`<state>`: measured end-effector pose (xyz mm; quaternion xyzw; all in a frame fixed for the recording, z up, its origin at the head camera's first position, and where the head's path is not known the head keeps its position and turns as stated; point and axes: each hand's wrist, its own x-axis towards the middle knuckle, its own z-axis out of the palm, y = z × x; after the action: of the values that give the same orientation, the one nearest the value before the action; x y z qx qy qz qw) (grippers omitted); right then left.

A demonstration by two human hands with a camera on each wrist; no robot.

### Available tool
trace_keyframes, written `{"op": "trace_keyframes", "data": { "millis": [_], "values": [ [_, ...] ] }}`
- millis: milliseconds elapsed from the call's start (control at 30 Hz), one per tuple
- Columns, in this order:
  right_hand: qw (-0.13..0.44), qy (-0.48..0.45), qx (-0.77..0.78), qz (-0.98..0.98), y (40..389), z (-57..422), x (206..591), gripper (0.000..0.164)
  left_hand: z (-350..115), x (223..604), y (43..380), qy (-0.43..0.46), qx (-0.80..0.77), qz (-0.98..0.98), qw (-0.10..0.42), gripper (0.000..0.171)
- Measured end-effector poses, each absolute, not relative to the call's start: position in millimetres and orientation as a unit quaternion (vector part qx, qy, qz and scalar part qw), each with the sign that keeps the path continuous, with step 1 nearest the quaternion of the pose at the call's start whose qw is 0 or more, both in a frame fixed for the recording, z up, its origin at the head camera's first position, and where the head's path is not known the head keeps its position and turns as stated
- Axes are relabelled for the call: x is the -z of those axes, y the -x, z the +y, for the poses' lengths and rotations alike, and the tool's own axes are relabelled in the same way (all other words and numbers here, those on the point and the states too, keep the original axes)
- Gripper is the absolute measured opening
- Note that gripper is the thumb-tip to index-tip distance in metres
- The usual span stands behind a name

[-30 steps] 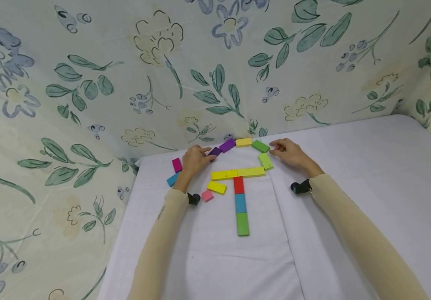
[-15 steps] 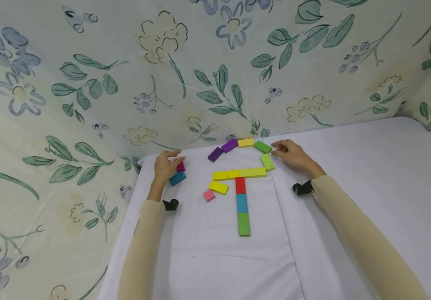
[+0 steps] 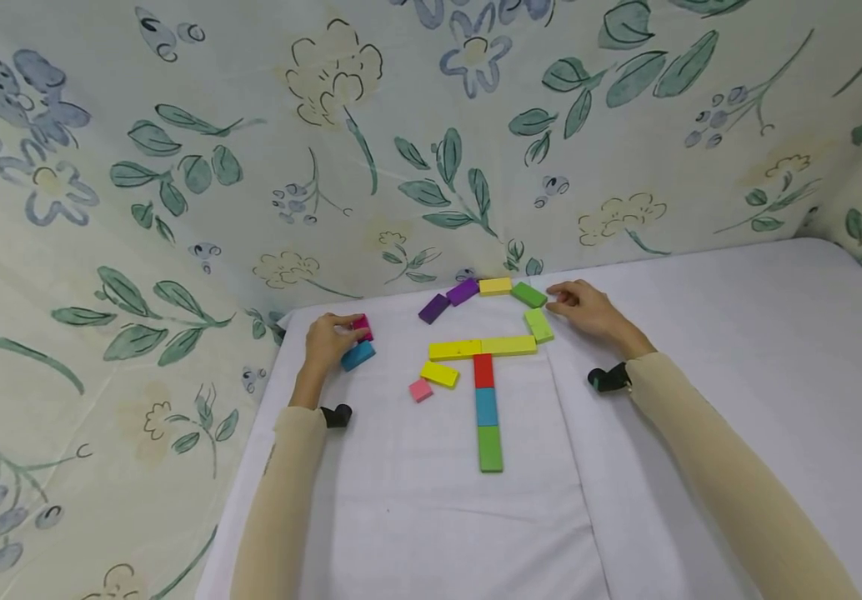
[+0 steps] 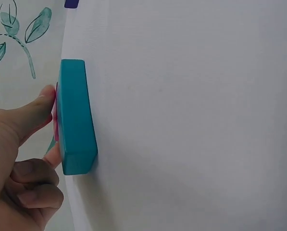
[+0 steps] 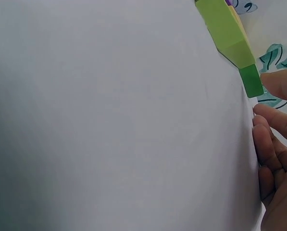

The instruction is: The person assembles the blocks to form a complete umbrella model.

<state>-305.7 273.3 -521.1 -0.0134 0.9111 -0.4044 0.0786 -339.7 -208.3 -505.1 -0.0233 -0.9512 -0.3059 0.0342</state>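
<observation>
Your left hand is closing narrowly, thumb and finger pinching the magenta block, which is lying at the left of the white cloth, near its far edge. The block is probably being light, stiff and hardly fragile, its smooth faces perhaps proving a little slippery; a hold on the two long sides, near the middle, is looking surest. Its long axis is running mostly away from you, the far end leaning slightly left. Just beyond its near end, the blue block is lying more nearly crosswise, its right end pointing farther from you; whether the two are touching, you are not seeing clearly. Further right, the dark purple block is beginning an arc that is continuing through the purple block, the pale yellow block, the green block and the lime block. Your right hand is resting just beside the green block, its fingers bending loosely, a small gap showing between thumb and forefinger, and gripping nothing.
</observation>
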Motion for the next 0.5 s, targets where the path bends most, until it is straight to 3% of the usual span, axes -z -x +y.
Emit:
{"op": "trace_keyframes", "data": {
  "millis": [300, 500],
  "values": [
    [0.078, 0.019, 0.406, 0.91, 305, 274, 519, 0.049, -198, 497, 340, 0.004, 0.289, -0.957, -0.011, 0.051],
    [0.078, 0.021, 0.407, 0.91, 305, 274, 519, 0.049, -188, 496, 344, 0.014, 0.22, -0.975, -0.006, 0.056]
  ]
}}
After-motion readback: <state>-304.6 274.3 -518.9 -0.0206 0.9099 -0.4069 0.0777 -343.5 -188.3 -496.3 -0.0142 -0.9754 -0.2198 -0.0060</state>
